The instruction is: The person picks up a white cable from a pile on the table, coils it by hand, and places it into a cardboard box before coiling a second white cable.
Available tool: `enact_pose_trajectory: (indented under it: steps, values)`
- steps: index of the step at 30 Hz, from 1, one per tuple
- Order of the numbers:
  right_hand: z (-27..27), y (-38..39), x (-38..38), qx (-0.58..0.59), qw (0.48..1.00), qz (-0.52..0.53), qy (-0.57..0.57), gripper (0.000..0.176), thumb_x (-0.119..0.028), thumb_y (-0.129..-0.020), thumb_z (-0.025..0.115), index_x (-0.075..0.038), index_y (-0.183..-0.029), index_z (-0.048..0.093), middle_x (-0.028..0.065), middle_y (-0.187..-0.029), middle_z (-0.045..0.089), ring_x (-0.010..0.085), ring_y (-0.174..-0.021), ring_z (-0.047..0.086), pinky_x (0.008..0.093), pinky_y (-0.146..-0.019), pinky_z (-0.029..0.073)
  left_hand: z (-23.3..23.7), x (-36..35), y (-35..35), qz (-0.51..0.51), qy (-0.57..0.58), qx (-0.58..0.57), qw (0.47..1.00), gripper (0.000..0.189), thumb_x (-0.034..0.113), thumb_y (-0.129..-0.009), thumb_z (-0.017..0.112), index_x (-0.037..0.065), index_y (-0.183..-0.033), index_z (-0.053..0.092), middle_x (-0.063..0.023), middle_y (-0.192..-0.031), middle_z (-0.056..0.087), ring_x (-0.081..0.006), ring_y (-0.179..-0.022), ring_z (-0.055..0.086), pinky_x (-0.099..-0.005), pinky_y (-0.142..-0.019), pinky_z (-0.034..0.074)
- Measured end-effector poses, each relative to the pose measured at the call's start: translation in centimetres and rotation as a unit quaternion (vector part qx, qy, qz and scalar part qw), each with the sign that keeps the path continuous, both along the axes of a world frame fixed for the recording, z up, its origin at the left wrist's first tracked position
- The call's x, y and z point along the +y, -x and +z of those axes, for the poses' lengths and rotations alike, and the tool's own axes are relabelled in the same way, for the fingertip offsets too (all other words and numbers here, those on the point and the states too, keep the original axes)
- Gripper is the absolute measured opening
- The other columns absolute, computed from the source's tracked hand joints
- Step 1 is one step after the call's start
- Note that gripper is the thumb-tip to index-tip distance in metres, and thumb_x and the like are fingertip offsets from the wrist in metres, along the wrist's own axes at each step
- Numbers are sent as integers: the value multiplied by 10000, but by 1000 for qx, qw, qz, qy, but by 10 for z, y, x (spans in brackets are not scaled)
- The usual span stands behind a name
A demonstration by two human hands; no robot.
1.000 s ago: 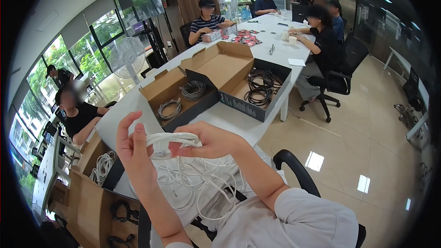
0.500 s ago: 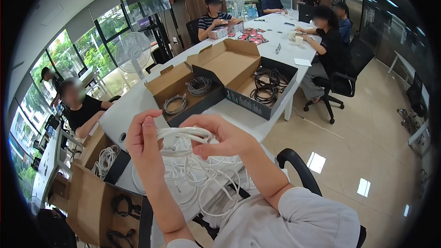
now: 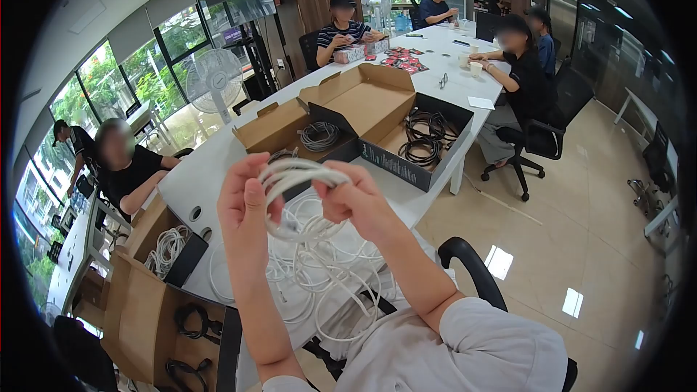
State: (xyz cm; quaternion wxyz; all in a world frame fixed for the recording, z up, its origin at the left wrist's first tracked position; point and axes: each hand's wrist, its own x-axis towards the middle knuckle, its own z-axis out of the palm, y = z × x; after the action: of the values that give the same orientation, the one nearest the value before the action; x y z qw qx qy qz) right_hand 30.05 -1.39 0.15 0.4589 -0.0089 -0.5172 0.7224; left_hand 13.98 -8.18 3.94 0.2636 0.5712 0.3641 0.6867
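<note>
A white cable (image 3: 294, 174) is wound in a coil held up between both hands. My left hand (image 3: 245, 207) grips the coil's left side, thumb toward me. My right hand (image 3: 354, 202) pinches its right side. Loose loops of the same white cable (image 3: 319, 276) hang down from the coil onto the near end of the white table (image 3: 210, 167).
Open cardboard boxes stand beyond the hands, one with grey cables (image 3: 319, 134), one with black cables (image 3: 421, 134). Another box with white cables (image 3: 168, 247) sits low left. Several people sit around the table. A black chair arm (image 3: 465, 261) is at my right. A fan (image 3: 214, 76) stands left.
Both hands have lifted the coil higher and a little right. The coil looks rounder, with more loops gathered between the hands.
</note>
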Motion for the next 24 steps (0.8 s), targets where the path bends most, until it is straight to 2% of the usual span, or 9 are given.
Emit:
enact_pose_trajectory:
  steps: [1, 2, 5, 6, 10, 15, 19, 20, 24]
  values:
    - [0, 0, 2, 17, 1000, -9, 18, 27, -43, -791, 476, -41, -795, 503, -41, -575, 358, 47, -466, 282, 234, -448, 213, -3, 5, 0, 4, -20, -13, 1000, 413, 355, -1015, 477, 10, -1236, 527, -27, -1000, 603, -61, -725, 552, -180, -589, 420]
    - [2, 1, 2, 39, 997, -55, 39, 20, -60, -789, 475, -51, -800, 489, -41, -544, 314, 63, -444, 260, 251, -458, 236, -9, 11, 9, -43, -22, 6, 999, 555, 425, -972, 535, 14, -1332, 438, -72, -1176, 584, -144, -967, 600, -268, -814, 485]
    - [9, -9, 10, 126, 984, -75, 105, 24, -79, -802, 459, -67, -819, 472, -47, -541, 286, 76, -434, 231, 274, -471, 251, -20, 26, 10, -117, -45, 53, 991, 716, 476, -919, 604, 13, -1401, 351, -92, -1280, 538, -190, -1088, 576, -329, -943, 451]
    - [10, -14, 11, 144, 982, -78, 95, 21, -102, -818, 447, -90, -835, 452, -61, -542, 245, 84, -444, 212, 287, -492, 259, -20, 25, 11, -186, 9, 70, 980, 827, 441, -878, 679, 22, -1456, 262, -107, -1362, 488, -214, -1193, 521, -361, -1033, 385]
    - [13, -28, 17, 223, 964, -73, 122, 25, -132, -859, 444, -126, -838, 433, -70, -556, 215, 79, -461, 202, 285, -509, 254, -38, 45, -2, -285, 130, 209, 927, 632, 290, -870, 716, 4, -1363, 444, -95, -1237, 558, -181, -1028, 588, -299, -909, 455]
    - [3, -40, 20, 281, 949, -92, 107, 54, -149, -896, 459, -145, -848, 434, -66, -554, 215, 78, -442, 193, 279, -518, 272, -38, 50, 0, -287, 248, 403, 833, 365, 179, -872, 700, -23, -1168, 631, -85, -1016, 667, -141, -878, 616, -268, -771, 488]
    - [3, -44, 31, 308, 936, -96, 143, 34, -133, -884, 432, -127, -852, 443, -58, -547, 202, 89, -446, 204, 285, -507, 283, -50, 60, 15, -168, 70, 327, 927, 231, 150, -948, 593, -3, -1106, 664, -53, -955, 670, -115, -823, 574, -248, -729, 457]
    - [4, -42, 31, 315, 930, -83, 167, 26, -132, -880, 434, -125, -856, 442, -57, -549, 199, 94, -451, 212, 290, -516, 298, -38, 50, 7, -132, 127, 268, 946, 230, 166, -985, 524, -14, -1023, 663, -37, -928, 657, -106, -805, 548, -230, -728, 434]
    - [0, -32, 29, 295, 936, -135, 134, 31, -117, -872, 422, -109, -871, 452, -55, -554, 219, 91, -462, 230, 285, -540, 324, -30, 44, 17, -124, 96, 245, 957, 270, 225, -1008, 479, 1, -965, 624, -12, -867, 628, -94, -770, 518, -224, -703, 413]
